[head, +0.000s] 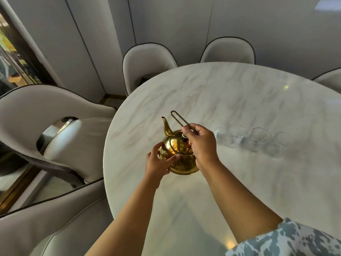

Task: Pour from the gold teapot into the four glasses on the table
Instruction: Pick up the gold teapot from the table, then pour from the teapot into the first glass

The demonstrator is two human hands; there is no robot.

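A shiny gold teapot (pixel 178 153) stands on the round marble table (pixel 239 100), its spout pointing away and to the left. My right hand (pixel 201 143) grips the thin wire handle above the lid. My left hand (pixel 158 160) cups the left side of the pot's body. To the right of the teapot several clear glasses stand in a row: one (pixel 214 131) partly behind my right hand, then another (pixel 236 134), a third (pixel 259 139) and the last (pixel 279 145). They look empty.
Cream upholstered chairs ring the table: one at the left (pixel 46 115), one in the near left corner (pixel 55 226), two at the far edge (pixel 147 61) (pixel 227 50). A paneled wall stands behind them.
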